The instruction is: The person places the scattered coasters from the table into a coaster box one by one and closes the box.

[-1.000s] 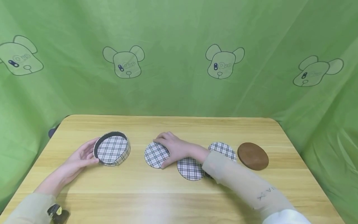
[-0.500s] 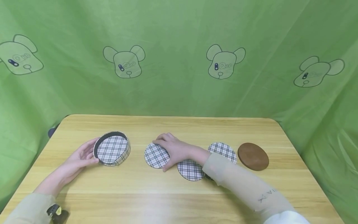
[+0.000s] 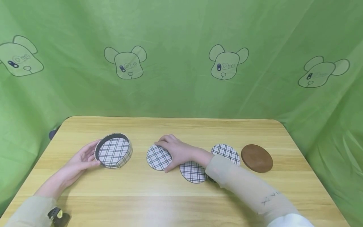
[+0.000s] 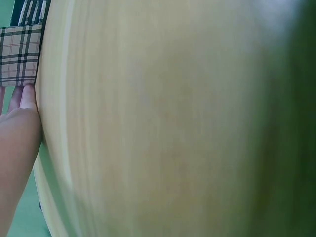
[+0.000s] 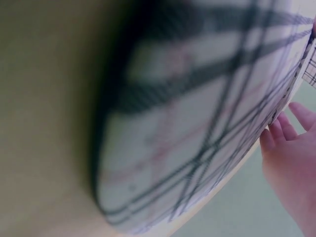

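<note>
My left hand point(image 3: 80, 160) holds a round plaid coaster holder point(image 3: 113, 151) by its left side, thumb at the near rim and fingers behind it. The holder has a dark inner wall and its plaid floor faces me. In the left wrist view, only the plaid side of the holder point(image 4: 19, 57) shows above the fingers point(image 4: 28, 96). My right hand point(image 3: 178, 151) spans a round plaid coaster point(image 3: 158, 157), fingers at its far edge and thumb at its near right edge; the palm hides its right part. A large plaid coaster point(image 5: 197, 128) fills much of the right wrist view.
Under my right wrist lies another plaid coaster point(image 3: 193, 172). Beyond the forearm is a further plaid coaster point(image 3: 226, 153), partly covered by the sleeve. A brown disc point(image 3: 256, 158) lies at the right of the wooden table point(image 3: 127, 201). A green curtain point(image 3: 175, 94) hangs behind and around it.
My right thumb has shifted slightly to the right along the near edge of the coaster. The left hand and the holder stay where they were.
</note>
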A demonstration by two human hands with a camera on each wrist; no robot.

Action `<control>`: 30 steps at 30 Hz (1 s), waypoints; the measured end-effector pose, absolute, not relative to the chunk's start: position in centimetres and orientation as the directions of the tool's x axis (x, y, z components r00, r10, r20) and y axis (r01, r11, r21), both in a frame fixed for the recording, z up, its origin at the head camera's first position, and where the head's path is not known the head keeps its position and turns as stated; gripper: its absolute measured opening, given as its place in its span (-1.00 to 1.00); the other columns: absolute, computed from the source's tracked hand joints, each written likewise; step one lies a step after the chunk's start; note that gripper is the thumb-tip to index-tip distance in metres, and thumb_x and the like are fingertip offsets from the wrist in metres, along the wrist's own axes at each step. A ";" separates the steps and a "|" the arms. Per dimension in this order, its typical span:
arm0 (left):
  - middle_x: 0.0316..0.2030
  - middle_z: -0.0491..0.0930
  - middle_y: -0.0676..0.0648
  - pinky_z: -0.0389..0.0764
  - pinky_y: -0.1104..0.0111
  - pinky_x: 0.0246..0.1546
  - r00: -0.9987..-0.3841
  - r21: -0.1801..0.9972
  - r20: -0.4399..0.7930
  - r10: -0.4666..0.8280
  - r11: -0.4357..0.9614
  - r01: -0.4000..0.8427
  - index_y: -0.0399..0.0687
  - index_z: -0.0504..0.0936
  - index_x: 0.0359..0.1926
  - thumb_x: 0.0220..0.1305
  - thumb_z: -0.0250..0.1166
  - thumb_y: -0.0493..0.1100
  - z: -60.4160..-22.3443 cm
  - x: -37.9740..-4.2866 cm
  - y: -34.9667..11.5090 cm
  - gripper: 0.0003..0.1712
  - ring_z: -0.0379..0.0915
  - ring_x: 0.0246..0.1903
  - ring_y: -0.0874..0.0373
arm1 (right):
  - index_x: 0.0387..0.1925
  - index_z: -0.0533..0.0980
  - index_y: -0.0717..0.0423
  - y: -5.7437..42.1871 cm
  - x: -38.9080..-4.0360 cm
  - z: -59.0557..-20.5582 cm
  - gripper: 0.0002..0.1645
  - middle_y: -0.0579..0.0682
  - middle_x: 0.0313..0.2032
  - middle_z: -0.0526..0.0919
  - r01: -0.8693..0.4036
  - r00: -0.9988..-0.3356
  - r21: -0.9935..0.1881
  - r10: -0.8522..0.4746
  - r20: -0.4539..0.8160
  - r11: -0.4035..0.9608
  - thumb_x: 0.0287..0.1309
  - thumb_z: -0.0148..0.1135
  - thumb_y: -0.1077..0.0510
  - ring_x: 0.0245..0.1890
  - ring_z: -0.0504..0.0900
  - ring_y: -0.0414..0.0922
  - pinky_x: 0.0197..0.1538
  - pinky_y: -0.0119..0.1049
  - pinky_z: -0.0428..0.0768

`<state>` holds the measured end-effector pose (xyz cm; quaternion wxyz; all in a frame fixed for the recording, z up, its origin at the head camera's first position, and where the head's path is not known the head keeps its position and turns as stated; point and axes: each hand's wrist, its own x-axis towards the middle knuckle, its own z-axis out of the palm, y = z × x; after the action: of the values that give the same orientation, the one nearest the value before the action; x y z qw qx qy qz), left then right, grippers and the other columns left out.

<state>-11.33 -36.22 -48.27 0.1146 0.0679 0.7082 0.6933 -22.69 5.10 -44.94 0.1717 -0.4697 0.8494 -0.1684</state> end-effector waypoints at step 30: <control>0.39 0.31 0.37 0.43 0.79 0.23 -0.965 0.997 -0.078 0.249 0.033 -0.072 -0.11 -0.05 0.70 0.35 0.25 -0.51 -48.2 -11.3 -36.2 0.04 0.38 0.26 0.66 | 0.62 0.22 0.09 4.5 -22.6 -44.3 0.40 0.15 0.40 0.32 -0.741 -0.524 -0.437 -0.846 -0.100 0.510 -0.20 0.75 -0.19 0.39 0.27 0.04 0.53 -0.01 0.49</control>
<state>-11.28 -36.17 -48.22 0.1161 0.0624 0.7093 0.6924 -22.56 4.53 -44.27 0.1521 -0.4636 0.8556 -0.1727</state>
